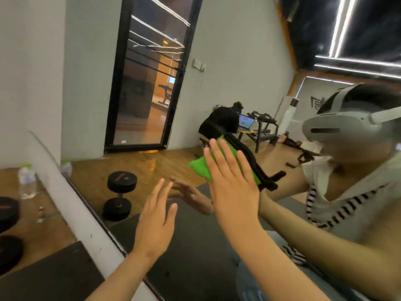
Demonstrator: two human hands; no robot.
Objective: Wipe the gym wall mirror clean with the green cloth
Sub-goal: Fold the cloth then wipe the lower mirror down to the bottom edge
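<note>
Right hand (232, 183) presses green cloth (199, 167) on mirror (227, 51); bottle (27, 183), dumbbell (8, 210) leftward.

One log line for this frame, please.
phase: wipe | right hand: flat, presses green cloth on mirror | left hand: open, holds nothing

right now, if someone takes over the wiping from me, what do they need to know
Right grip: flat, fingers straight, presses the green cloth against the mirror.
Left grip: open, fingers spread, holds nothing, at or just off the glass; contact unclear.
Done: cloth is on the glass; how much has been wiped cannot be told.
Left: wipe the rest of the mirror.
</note>
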